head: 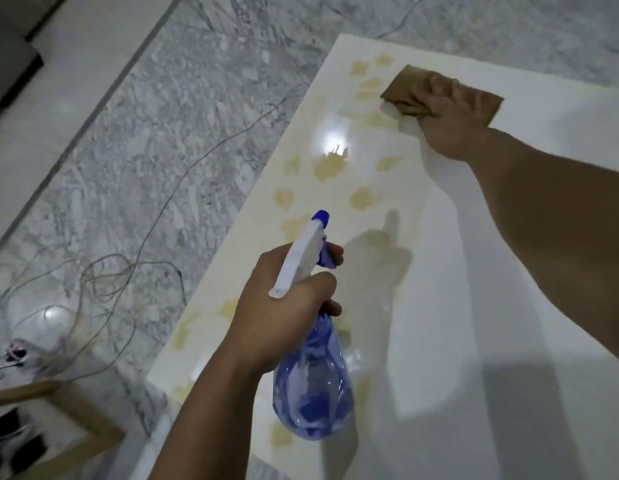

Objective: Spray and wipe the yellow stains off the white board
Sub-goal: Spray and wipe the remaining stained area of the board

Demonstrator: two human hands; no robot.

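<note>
The white board [457, 271] lies flat on the marble floor [183, 109], glossy and wet in places. Yellow stains [330, 168] run in a scattered band along the board's edge, between the two hands and just beyond the left hand's fingers; further stains sit below the left wrist near the board's near corner.

The right hand [450, 119] rests at the far end of the board, fingers spread and pressed flat on a brown cloth [405, 93]. The cloth lies in contact with the board, with part of it protruding past the fingertips. Several stains lie just beside the cloth, on the side toward the board's edge.

The left hand [287, 306] is closed around the neck of a blue spray bottle [311, 386], holding it above the board. One finger lies on the blue trigger. The white spray head [301, 258] with its blue nozzle points away from the hand, toward the stains.

Thin wires [128, 271] lie tangled on the floor to the outside of the left hand. A wooden frame [76, 420] is visible near the left forearm.
</note>
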